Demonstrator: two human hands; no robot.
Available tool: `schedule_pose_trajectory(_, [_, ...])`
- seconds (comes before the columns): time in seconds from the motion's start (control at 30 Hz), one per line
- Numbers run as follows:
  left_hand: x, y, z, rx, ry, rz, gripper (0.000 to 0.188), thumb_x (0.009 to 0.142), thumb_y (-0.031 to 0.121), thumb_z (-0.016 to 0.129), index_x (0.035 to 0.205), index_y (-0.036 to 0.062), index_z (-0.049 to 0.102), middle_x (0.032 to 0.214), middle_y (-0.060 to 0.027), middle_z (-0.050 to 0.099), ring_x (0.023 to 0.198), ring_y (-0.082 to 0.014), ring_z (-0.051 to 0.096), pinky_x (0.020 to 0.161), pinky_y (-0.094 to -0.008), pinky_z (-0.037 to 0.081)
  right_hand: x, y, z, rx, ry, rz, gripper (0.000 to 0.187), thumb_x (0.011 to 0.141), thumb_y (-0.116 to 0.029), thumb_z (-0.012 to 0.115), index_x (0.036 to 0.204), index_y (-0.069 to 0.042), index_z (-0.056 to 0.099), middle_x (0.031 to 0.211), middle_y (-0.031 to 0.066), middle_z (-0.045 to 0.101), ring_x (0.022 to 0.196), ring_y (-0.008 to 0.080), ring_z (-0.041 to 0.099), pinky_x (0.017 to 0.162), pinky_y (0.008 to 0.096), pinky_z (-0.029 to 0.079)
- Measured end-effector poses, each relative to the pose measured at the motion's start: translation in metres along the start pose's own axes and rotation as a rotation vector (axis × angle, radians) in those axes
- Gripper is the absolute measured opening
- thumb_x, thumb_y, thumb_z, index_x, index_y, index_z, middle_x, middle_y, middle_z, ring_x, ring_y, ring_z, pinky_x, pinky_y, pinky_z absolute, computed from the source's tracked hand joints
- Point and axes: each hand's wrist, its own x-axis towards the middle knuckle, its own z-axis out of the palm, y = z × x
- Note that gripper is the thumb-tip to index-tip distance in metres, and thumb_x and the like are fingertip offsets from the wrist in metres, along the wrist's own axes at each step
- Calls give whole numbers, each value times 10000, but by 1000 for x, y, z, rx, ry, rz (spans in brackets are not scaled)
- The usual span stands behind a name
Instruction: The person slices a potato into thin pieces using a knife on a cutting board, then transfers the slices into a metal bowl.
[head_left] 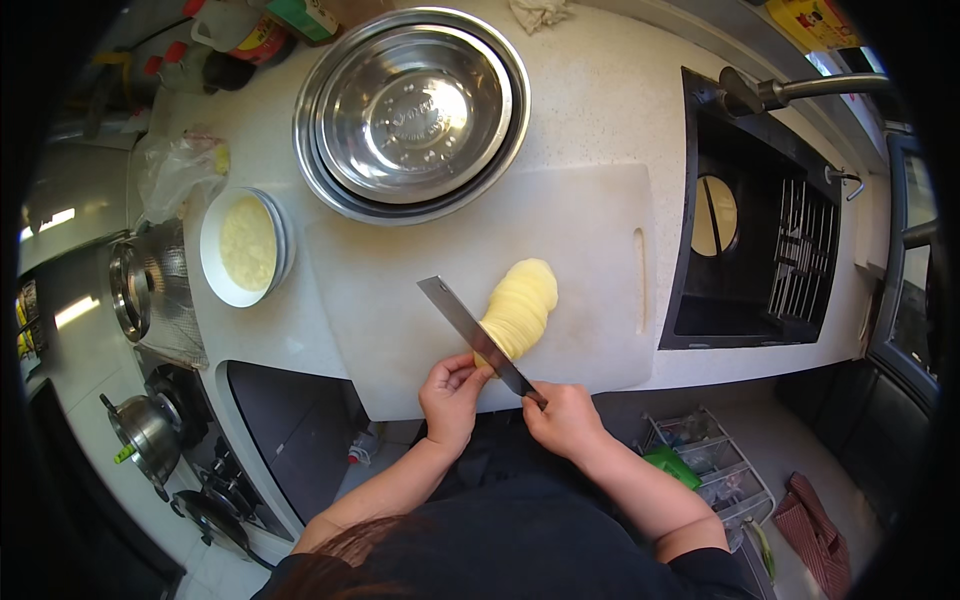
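Note:
A peeled pale-yellow potato (523,302), cut into many thin slices that lean together in a row, lies on the white cutting board (590,220). My right hand (565,418) is closed round the handle of a kitchen knife (462,325). Its wide dark blade slants up to the left, against the near end of the sliced row. On the blade's left side, my left hand (452,396) pinches the small near end of the potato, its fingertips close to the blade. The handle is mostly hidden in my right hand.
Nested steel bowls (415,110) stand beyond the board, partly over its far edge. Left of it is a white bowl (245,250) with pale food in it. A dark sink (760,220) with a tap (810,88) lies right. Bottles (225,40) crowd the far left.

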Motion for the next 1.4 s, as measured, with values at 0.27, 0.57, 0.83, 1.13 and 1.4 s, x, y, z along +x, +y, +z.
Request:
schedule_pose_trajectory(0.27, [-1, 1, -1, 39, -18, 30, 245, 852, -70, 683, 1075, -79, 580, 1008, -149, 676, 918, -181, 667, 845, -286, 544, 11, -12, 17, -76, 36, 9, 263, 844, -135, 583, 1064, -61, 706, 762, 234, 663, 724, 410, 656, 701, 496, 534])
schedule_pose_trajectory(0.57, [-2, 8, 5, 29, 29, 7, 238, 852, -60, 689, 1066, -58, 585, 1004, -129, 672, 915, -170, 658, 838, -277, 534, 14, -7, 28, -26, 178, -97, 194, 852, -130, 606, 1011, -52, 685, 764, 203, 671, 709, 396, 655, 665, 489, 530])
schedule_pose_trajectory(0.83, [8, 5, 2, -35, 20, 15, 217, 844, -46, 709, 1021, -41, 583, 950, -99, 677, 865, -138, 666, 791, -237, 537, -10, -16, -6, 219, 241, -114, 93, 844, -68, 615, 921, -57, 666, 728, 186, 627, 659, 391, 623, 596, 399, 504])
schedule_pose_trajectory(1.13, [7, 3, 3, -15, 18, 22, 227, 841, -44, 716, 1026, -43, 585, 938, -103, 679, 858, -135, 665, 788, -235, 537, -9, -5, -2, 142, 187, -152, 201, 838, -73, 626, 1023, -71, 706, 762, 182, 659, 690, 377, 649, 620, 417, 525])
schedule_pose_trajectory(1.4, [8, -2, 2, -11, 19, 39, 206, 848, -67, 692, 1019, -32, 583, 934, -102, 674, 858, -151, 664, 793, -251, 541, -6, 2, 4, 100, 156, -137, 206, 850, -95, 617, 1034, -72, 706, 766, 191, 659, 694, 382, 651, 631, 431, 527])
